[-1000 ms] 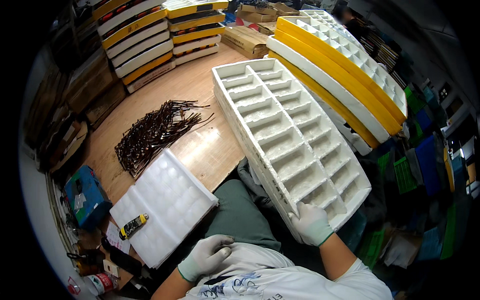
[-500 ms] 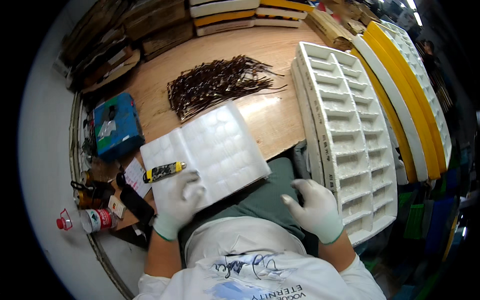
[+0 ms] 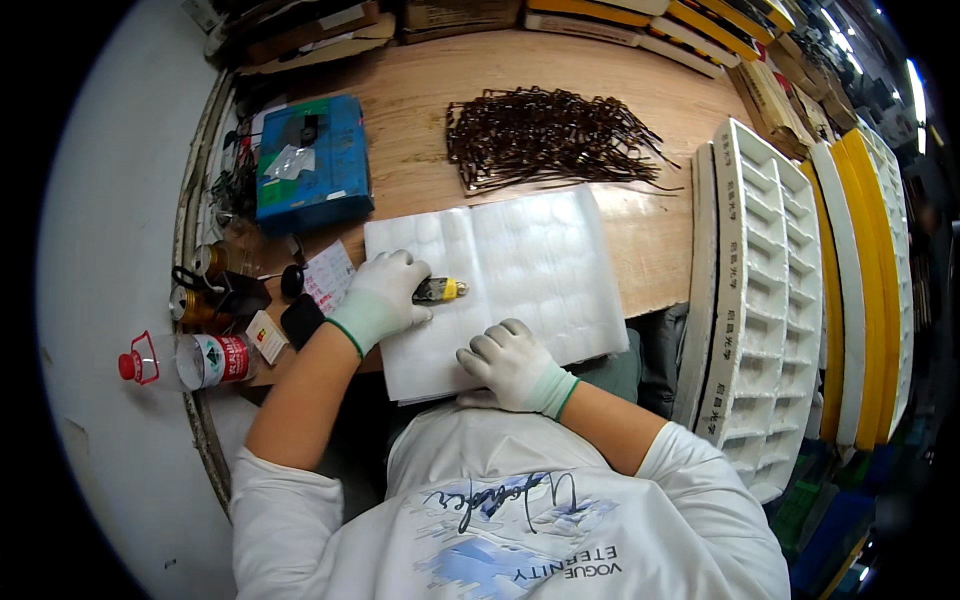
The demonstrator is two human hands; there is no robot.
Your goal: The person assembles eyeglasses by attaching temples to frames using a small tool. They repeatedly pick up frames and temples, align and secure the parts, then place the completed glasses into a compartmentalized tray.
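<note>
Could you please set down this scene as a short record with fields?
Left hand: gloved, over one end of a yellow-and-black tool; grip unclear
Right hand: gloved, fingers bent, at the near edge of the white sheets
Tool: lying over the white sheets
Beyond the sheets: a pile of thin dark strips on the wooden table
Left side: blue box, clear bottle
Right side: white compartment tray

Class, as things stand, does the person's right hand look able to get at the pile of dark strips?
Probably yes: from the right hand, only the flat white sheets and tabletop seem to lie before the dark strips, though the arm would likely need to stretch.
</note>
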